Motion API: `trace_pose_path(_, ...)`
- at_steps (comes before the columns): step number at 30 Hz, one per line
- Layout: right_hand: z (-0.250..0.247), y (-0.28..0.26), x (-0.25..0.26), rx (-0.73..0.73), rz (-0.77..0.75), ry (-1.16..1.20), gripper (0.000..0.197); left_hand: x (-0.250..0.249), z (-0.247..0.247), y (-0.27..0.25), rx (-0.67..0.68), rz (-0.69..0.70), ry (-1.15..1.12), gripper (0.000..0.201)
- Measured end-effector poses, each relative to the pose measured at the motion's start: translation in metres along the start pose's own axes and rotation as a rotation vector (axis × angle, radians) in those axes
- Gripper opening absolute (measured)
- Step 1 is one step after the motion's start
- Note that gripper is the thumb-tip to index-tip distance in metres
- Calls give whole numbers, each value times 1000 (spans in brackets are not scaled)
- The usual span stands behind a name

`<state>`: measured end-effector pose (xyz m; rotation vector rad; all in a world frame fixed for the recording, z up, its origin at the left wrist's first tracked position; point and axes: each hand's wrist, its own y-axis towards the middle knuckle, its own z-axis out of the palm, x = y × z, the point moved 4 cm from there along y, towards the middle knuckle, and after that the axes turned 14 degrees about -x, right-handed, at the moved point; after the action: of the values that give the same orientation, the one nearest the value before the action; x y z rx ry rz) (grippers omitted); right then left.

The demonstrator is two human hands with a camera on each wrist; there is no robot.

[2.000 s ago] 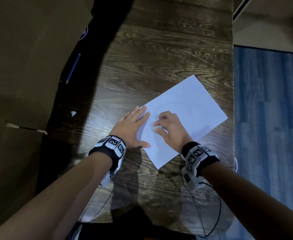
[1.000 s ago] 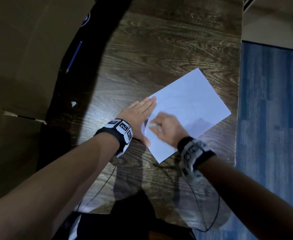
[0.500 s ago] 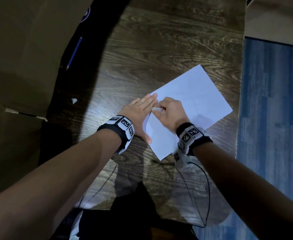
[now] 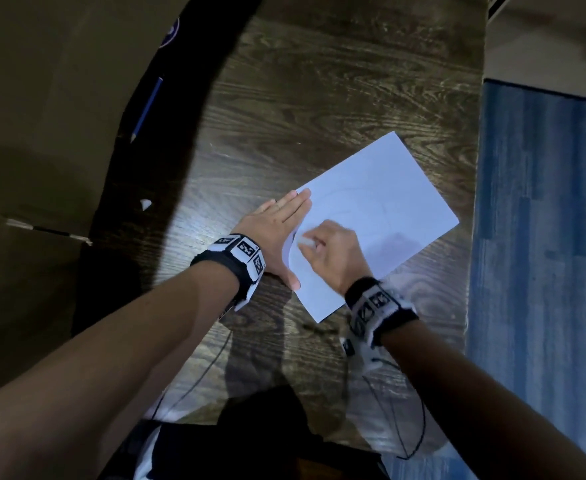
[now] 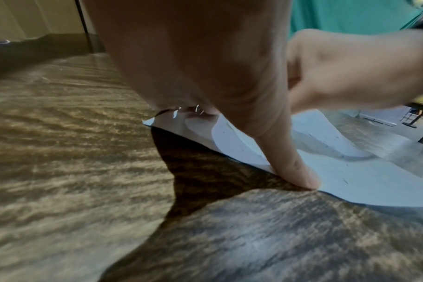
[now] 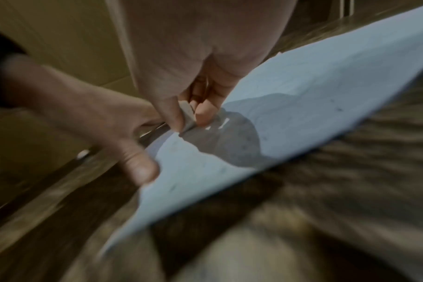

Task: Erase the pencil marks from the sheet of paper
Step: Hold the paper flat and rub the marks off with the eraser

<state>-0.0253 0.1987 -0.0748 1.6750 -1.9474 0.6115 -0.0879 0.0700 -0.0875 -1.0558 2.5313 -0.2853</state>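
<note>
From the head camera, the white rectangular sheet of paper [image 4: 381,216] lies on the dark wood-grain table [image 4: 319,98], its long axis running from the corner near the person up and away to the right. The left hand [image 4: 277,230] lies flat with straight fingers along the sheet's left edge, pinning it. The right hand [image 4: 333,252] sits on the sheet just beside the left, fingers curled round a small white eraser [image 4: 304,241]; its blur suggests rubbing. Faint pencil marks [image 4: 371,202] curve across the sheet beyond the right hand, so the coming strokes probably have to travel up and right, away from the pinning hand. A blue pencil [image 4: 148,109] lies well apart on the left.

At the left wrist, the thumb [image 5: 295,169] presses the near edge of the paper [image 5: 374,183] onto the table; dark specks lie on the sheet.

At the right wrist, the view is blurred, yet thumb and fingertips [image 6: 203,114] plainly pinch the eraser [image 6: 187,116], its lower end on the paper [image 6: 326,95]. The left hand's thumb [image 6: 138,167] holds the edge nearby.
</note>
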Motion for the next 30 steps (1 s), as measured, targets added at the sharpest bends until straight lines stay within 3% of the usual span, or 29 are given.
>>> trace_pose_path(2, -3, -30, 9, 111, -41, 63, 13, 1, 0, 0, -4, -4, 6, 156)
trace_pose_path(4, -6, -24, 10, 193, -78, 83, 9, 1, 0, 0, -2, 0, -1, 157)
trace_pose_path(8, -9, 34, 3, 86, -56, 13, 15, 1, 0, 0, -1, 1, -1, 156)
trace_pose_path(11, -4, 11, 0, 21, -44, -3, 18, 1, 0, 0, -2, 2, 0, 156)
trace_pose_path(14, -4, -33, 1, 127, -45, 48, 13, 3, 2, 1, -6, -3, 2, 156)
trace_pose_path(16, -4, -20, 3, 192, -113, 63, 17, 3, 2, 1, -8, -3, -1, 156)
trace_pose_path(17, -6, -4, 4, 174, -147, 52, 19, 3, 3, 1, -5, -4, -4, 156)
trace_pose_path(20, -7, 39, -5, 58, -59, -6, 14, 2, 1, 1, -5, -2, -7, 156)
trace_pose_path(22, -4, 29, -7, 13, -55, -17, 15, 2, 1, 0, 2, -1, -15, 156)
trace_pose_path(25, -3, -21, 2, 116, -106, 80, 4, 2, 0, -1, -12, -5, -17, 156)
trace_pose_path(26, -6, -30, 4, 165, -128, 83, 10, 2, -1, -1, -11, -3, -21, 156)
trace_pose_path(28, -8, -15, 5, 182, -180, 88, 15, 1, 0, -1, -14, -4, -20, 155)
trace_pose_path(30, -11, 21, 0, 84, -148, 25, 16, 1, 0, -1, -7, -5, -14, 155)
